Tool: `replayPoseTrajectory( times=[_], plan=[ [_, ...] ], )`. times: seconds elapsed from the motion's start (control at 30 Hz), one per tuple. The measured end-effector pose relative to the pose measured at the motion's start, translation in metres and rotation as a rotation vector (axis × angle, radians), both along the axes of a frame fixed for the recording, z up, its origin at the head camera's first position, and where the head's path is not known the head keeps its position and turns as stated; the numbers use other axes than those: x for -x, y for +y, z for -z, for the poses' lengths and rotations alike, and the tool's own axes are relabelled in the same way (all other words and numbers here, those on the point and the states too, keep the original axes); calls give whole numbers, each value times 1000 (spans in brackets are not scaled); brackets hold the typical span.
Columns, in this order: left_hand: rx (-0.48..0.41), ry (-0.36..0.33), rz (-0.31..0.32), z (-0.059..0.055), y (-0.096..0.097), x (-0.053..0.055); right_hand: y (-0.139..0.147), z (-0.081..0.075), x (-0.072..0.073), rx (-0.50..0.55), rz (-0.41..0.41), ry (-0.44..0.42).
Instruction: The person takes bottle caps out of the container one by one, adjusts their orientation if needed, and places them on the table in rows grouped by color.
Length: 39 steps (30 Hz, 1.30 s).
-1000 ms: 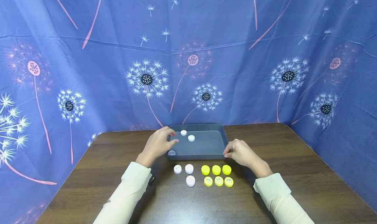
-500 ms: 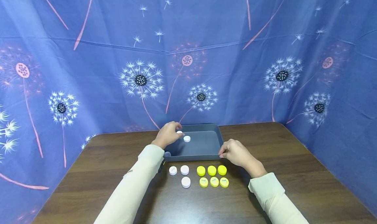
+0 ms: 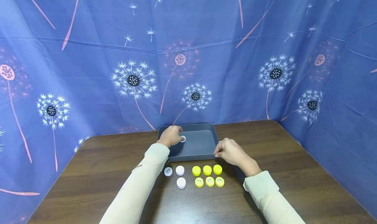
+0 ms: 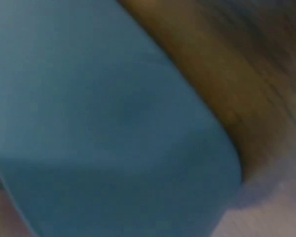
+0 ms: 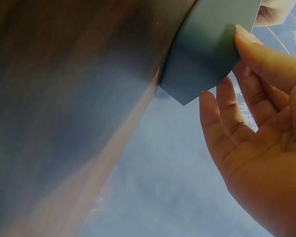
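Observation:
A dark grey tray (image 3: 194, 145) stands at the back of the table. My left hand (image 3: 170, 136) reaches inside it from the left, pinching a white bottle cap (image 3: 183, 139) at the thumb and fingertips; the palm side is hidden. The left wrist view shows a blurred blue-grey surface (image 4: 108, 113) very close. At the tray's front right corner, my right hand (image 3: 232, 152) holds the rim between thumb and fingers; in the right wrist view the thumb (image 5: 266, 57) lies on the tray wall (image 5: 202, 59), the other fingers beneath.
In front of the tray lie several yellow caps (image 3: 207, 170) in two rows. Left of them are white caps (image 3: 181, 183), one partly shaded by the left sleeve (image 3: 135, 181). A blue dandelion-print cloth (image 3: 191, 53) hangs behind the brown table (image 3: 282, 165).
My left hand has moved further into the tray, over the white caps there. One of them is now out of sight. My right hand stays at the corner. The head view has turned slightly right.

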State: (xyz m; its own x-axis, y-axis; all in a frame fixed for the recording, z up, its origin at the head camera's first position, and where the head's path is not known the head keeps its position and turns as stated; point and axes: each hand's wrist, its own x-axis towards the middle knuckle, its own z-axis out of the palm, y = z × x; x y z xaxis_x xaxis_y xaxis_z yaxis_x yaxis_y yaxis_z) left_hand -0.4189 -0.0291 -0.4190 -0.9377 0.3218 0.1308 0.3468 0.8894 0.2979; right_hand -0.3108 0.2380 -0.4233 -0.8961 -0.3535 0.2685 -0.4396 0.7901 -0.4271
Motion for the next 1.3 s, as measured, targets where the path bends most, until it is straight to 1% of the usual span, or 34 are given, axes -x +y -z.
replayPoseTrajectory(
  times=[0.2,0.27,0.47,0.7,0.8,1.0,1.13,1.3],
  plan=[
    [61,22,10,4,3,0,-2,-2,0,-8,3,-10],
    [66,23,18,4,4,-1,-3,-2,0,-8,-5,-1],
    [48,-4,25,4,5,-3,-4,-5,2,-16,-14,3],
    [83,-1,44,3,8,-5,-4,-10,3,-18,-19,11],
    [88,-3,41,2,10,-5,-3,-10,3,-19,-21,11],
    [90,-24,36,2,12,-4,-2,-9,2,-13,-18,8],
    [85,-56,37,3,12,-3,-1,-7,1,-10,-4,-4],
    [85,-68,60,3,11,-5,0,-2,0,-4,4,-15]
  ],
)
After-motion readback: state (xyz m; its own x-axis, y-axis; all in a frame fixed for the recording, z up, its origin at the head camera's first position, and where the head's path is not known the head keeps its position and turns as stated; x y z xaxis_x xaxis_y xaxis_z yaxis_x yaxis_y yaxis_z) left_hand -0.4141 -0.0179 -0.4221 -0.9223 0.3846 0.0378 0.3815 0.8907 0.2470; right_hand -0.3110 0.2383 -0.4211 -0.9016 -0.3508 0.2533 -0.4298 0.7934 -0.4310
